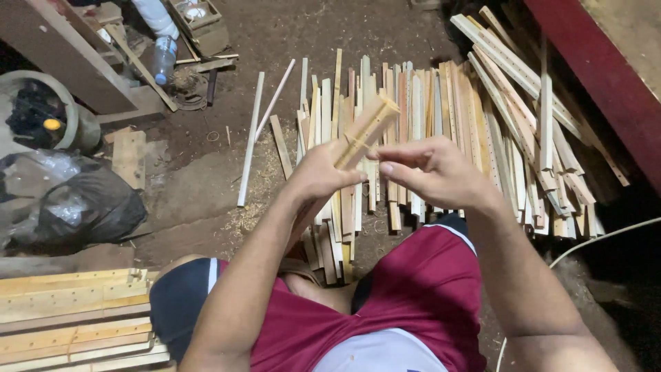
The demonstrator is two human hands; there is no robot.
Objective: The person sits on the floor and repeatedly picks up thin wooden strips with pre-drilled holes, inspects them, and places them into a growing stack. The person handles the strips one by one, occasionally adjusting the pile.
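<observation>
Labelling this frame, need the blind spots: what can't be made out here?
Head view, the only one:
- Lower end of the wood strip: covered by the left hand, so its length and the grip on it are unclear.
- Right hand fingertips: turned toward the strip, contact cannot be told.
- Pile of slats: lower ends hidden behind both hands and the red shorts.
- Black bag: contents hidden.
- Stacked boards: cut off by the left edge.

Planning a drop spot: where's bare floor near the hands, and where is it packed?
Bare dirt lies left of the slat pile, between the loose white slat and the black bag. More sits top centre beyond the slats. Crowded: under both hands, and the right heap.
</observation>
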